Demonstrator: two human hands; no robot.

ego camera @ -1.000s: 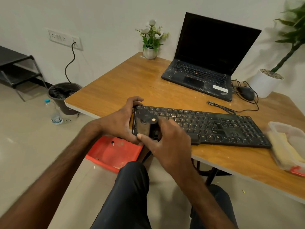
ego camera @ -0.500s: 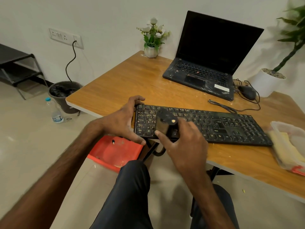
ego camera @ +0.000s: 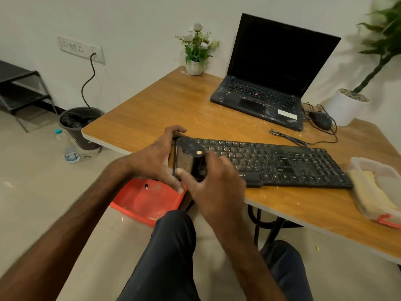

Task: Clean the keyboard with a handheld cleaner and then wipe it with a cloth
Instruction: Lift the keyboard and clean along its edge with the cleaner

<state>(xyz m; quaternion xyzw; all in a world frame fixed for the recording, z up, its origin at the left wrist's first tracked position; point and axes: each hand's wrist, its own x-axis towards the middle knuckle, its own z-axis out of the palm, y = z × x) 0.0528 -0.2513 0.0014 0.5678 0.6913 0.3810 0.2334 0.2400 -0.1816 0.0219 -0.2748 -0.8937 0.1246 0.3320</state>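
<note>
A black keyboard (ego camera: 282, 164) lies along the front edge of the wooden table (ego camera: 173, 109). My left hand (ego camera: 156, 157) grips its left end, thumb under the front edge and fingers curled over the back. My right hand (ego camera: 212, 183) holds a small black handheld cleaner (ego camera: 192, 160) with a pale round button, set on the keys at the keyboard's left end. A yellow cloth (ego camera: 371, 192) lies inside a clear plastic container (ego camera: 382, 168) at the table's right edge.
An open black laptop (ego camera: 267, 90) stands behind the keyboard, with a mouse (ego camera: 320, 120) and cables to its right. A small flower pot (ego camera: 195, 66) and a white planter (ego camera: 345, 105) stand at the back. A red tray (ego camera: 145, 200), bin (ego camera: 80, 127) and bottle (ego camera: 69, 148) are on the floor.
My right hand slid the cleaner right along the keys, then back to the keyboard's left end. My left hand kept its grip on the left end.
</note>
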